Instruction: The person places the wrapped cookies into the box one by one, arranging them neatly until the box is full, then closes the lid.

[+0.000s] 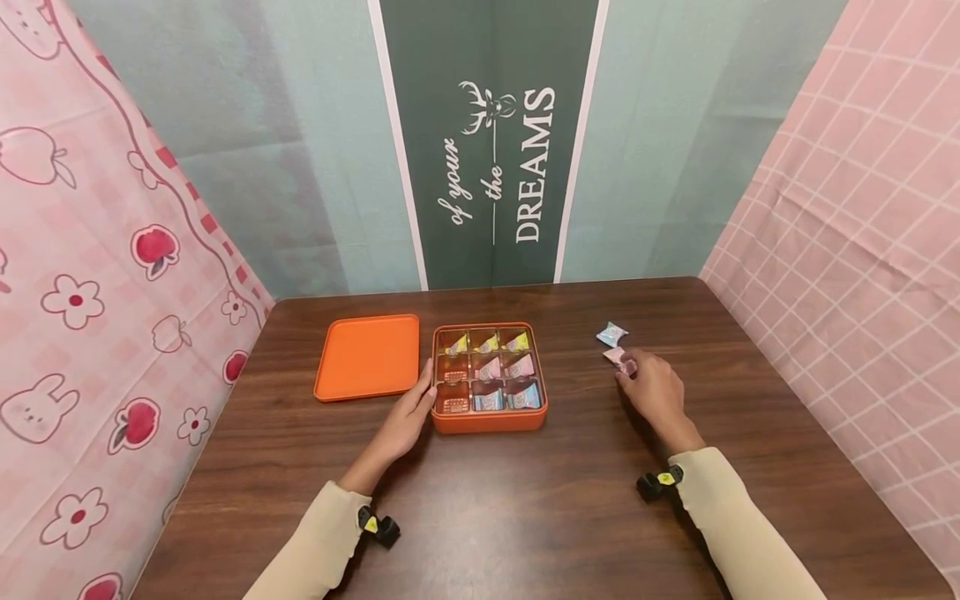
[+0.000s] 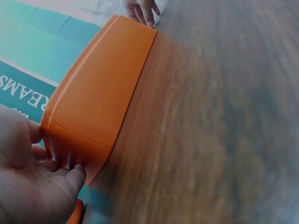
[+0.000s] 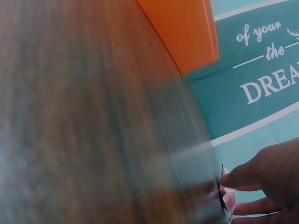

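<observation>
An orange box [image 1: 489, 423] stands on the table with its divided inside facing up. Its back row holds yellow-wrapped candies [image 1: 486, 342], its middle row two pink ones [image 1: 519, 366], its front row two blue ones [image 1: 523, 396]. The left compartments of the middle and front rows show only their bottoms. My left hand [image 1: 405, 419] rests against the box's left side, fingers [image 2: 74, 176] along the wall. To the right, my right hand [image 1: 654, 388] pinches a pink-wrapped candy [image 1: 617, 358] between thumb and fingers, close over the table. Just behind it lies a blue-wrapped candy [image 1: 611, 335].
The orange lid [image 1: 369, 357] lies flat left of the box. Dark wood tabletop [image 1: 480, 517] runs up to a green printed cloth [image 1: 491, 167] at the back. Pink patterned cloths [image 1: 847, 250] hang on both sides.
</observation>
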The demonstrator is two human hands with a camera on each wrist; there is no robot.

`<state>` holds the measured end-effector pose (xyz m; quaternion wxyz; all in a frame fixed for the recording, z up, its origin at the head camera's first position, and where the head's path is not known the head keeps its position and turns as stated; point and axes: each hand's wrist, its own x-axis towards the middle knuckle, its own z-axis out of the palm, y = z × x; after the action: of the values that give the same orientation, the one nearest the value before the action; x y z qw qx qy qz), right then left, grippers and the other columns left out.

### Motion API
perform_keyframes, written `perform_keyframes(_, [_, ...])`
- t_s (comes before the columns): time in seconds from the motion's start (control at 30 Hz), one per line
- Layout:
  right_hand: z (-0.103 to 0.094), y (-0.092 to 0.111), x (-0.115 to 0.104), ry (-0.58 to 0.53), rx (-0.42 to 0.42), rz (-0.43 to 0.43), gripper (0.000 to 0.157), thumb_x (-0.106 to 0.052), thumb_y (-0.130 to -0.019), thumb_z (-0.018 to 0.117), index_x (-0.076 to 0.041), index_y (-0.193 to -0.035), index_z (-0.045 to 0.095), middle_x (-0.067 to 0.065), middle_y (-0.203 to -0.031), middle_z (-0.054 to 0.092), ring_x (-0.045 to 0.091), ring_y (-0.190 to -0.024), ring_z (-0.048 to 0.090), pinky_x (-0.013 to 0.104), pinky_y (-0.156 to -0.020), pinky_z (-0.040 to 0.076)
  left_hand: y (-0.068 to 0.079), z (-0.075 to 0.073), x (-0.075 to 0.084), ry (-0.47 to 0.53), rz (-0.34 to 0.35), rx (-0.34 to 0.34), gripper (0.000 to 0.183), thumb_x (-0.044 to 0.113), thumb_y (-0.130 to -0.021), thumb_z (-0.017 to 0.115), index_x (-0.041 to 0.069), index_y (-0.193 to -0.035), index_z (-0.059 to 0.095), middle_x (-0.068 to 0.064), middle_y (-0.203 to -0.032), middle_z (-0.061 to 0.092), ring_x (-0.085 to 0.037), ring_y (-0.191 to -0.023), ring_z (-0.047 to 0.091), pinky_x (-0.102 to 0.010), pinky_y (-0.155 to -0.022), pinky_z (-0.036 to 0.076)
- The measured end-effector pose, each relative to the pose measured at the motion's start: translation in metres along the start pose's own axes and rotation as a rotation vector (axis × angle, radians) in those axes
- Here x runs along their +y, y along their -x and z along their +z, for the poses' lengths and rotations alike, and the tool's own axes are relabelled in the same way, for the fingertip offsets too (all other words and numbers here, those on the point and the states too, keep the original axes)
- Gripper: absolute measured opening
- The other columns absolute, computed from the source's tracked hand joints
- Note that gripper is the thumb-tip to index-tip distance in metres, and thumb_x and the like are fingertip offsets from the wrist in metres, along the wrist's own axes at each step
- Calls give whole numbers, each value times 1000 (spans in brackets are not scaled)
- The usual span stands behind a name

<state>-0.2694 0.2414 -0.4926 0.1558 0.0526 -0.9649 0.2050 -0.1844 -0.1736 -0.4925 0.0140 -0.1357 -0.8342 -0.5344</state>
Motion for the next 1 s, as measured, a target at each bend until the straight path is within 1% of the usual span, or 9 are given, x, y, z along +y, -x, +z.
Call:
perform_keyframes(0.07, [0,-1,1,-3,5,1,25,-20,-78,74,-9,-100,67,10,-85,66,30,-75,62,49,-56,44,0,0,4,7,9,3,53,15,-103,36,0,-149,13,-14,-155,9,-31,-142,11,-46,-114,11])
perform_keyframes(0.13, [1,-1,1,-4,7,4,23,-20,-78,74,-10,-98,67,9,-83,66,29,-72,61,47,-54,44,2,-2,12,17,10,1,52,12,-103,36,-3,-148,13,-15,-155,9,-34,-141,11,-49,-113,11])
perform_keyframes(0.23, [1,-2,2,0,11,10,21,-21,-78,74,-11,-95,67,7,-78,64,27,-69,59,44,-51,42,4,-5,27,27,2,-8,52,9,-103,35,-6,-147,14,-14,-154,10,-35,-141,11,-48,-113,11])
perform_keyframes(0.33, [1,-2,2,-1,11,13,20,-20,-78,74,-11,-94,66,6,-75,63,26,-67,58,41,-49,40,7,-8,40,6,-11,-21,51,8,-103,35,-8,-146,14,-14,-154,10,-33,-141,12,-46,-113,12])
perform_keyframes(0.47, [1,-2,2,-5,6,17,18,-20,-79,74,-12,-92,66,5,-73,62,24,-65,56,38,-48,38,9,-8,44,-6,-15,-18,51,9,-103,36,-7,-147,15,-15,-154,11,-35,-140,14,-45,-113,13])
perform_keyframes(0.53, [1,-2,2,-9,8,14,16,-19,-79,74,-12,-91,66,5,-73,62,24,-65,56,38,-48,38,8,-8,42,-3,-16,-20,51,9,-103,36,-8,-146,14,-15,-154,11,-37,-140,13,-47,-113,13])
perform_keyframes(0.6, [1,-3,2,-15,14,9,14,-19,-80,73,-12,-90,66,6,-74,63,24,-66,56,39,-49,38,7,-8,39,4,-24,-19,52,9,-103,35,-7,-147,14,-14,-154,10,-36,-141,12,-47,-113,12])
perform_keyframes(0.83, [3,-5,3,-25,37,10,11,-19,-80,73,-14,-89,67,5,-75,63,24,-67,56,40,-51,39,-1,-2,6,18,-5,14,53,14,-103,36,0,-149,13,-15,-155,9,-32,-142,10,-47,-113,11])
perform_keyframes(1.0, [3,-2,6,-25,37,23,11,-17,-80,73,-14,-88,67,5,-74,62,23,-66,56,39,-50,38,-1,0,2,6,-13,2,54,15,-103,36,2,-150,13,-14,-156,9,-30,-142,10,-47,-113,11])
